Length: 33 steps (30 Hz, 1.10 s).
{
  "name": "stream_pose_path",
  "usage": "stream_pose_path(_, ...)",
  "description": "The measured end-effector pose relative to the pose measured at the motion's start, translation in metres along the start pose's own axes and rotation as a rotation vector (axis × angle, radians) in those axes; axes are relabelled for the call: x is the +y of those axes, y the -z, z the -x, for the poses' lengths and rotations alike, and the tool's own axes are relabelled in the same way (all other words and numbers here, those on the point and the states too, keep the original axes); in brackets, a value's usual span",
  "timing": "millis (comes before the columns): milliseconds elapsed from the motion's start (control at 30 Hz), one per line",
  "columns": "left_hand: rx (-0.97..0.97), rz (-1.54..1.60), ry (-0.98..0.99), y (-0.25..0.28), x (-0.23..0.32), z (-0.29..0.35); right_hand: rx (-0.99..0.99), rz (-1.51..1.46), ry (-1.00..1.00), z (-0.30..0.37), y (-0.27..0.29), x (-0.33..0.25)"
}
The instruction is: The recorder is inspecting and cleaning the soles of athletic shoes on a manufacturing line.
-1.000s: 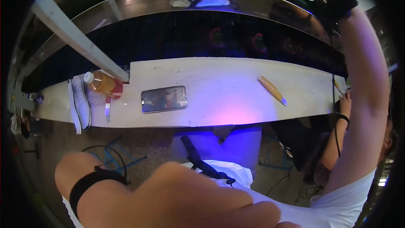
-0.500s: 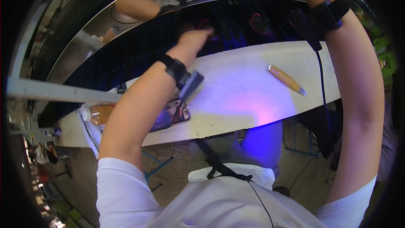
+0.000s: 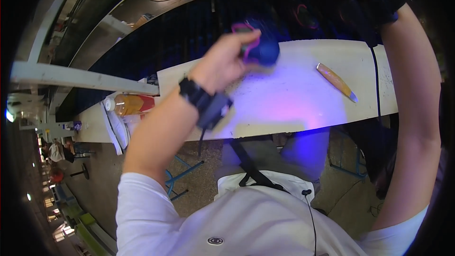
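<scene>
My left hand [image 3: 227, 59] is closed on a dark blue, rounded, shoe-like piece [image 3: 265, 50] with bright pink trim, held above the far edge of the white table [image 3: 284, 83]. Motion blurs the piece, so its exact kind is unclear. My right arm reaches up past the top right, and its hand lies beyond the picture. A short tool with a wooden handle [image 3: 337, 83] and a pale metal tip rests on the tabletop right of my left hand.
Behind the table runs a dark recess [image 3: 199, 23] under a shiny metal panel, with another pink-rimmed piece [image 3: 307, 16] in it. A white bar [image 3: 80, 76] crosses at left, near a bottle of orange liquid [image 3: 128, 105]. A black cable [image 3: 377, 80] hangs over the table's right side.
My left hand has come back out of the dark recess toward me, bringing the blue and pink piece over the table. My right hand stays beyond the top edge.
</scene>
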<state>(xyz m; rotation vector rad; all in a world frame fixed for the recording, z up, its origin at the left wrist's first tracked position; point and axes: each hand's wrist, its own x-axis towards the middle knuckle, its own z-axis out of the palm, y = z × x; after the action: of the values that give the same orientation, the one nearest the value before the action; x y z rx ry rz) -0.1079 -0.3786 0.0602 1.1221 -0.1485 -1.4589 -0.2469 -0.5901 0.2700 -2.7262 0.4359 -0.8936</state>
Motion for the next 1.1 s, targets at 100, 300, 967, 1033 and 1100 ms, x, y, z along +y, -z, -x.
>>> stream_pose_path(100, -0.276, 0.151, 0.152, -0.011, -0.056, 0.069, 0.079, 0.039, 0.133, -0.002, -0.001, -0.004)
stream_pose_path(300, 0.016, -0.392, -0.2, -0.005, -0.114, 0.1, 0.239, 0.507, 0.355, 0.105, 0.018, -0.04)
stream_pose_path(967, -0.134, -0.994, -1.325, -0.053, -0.123, 0.104, 0.531, -0.953, -0.577, 0.411, -0.043, -0.087)
stream_pose_path(1033, -0.169, -0.972, -1.234, -0.047, -0.128, 0.12, 0.585, -0.949, -0.566, 0.401, -0.045, -0.087)
stream_pose_path(1100, -0.165, -0.933, -1.202, -0.043, -0.133, 0.128, 0.575, -0.92, -0.656, 0.384, -0.04, -0.09)
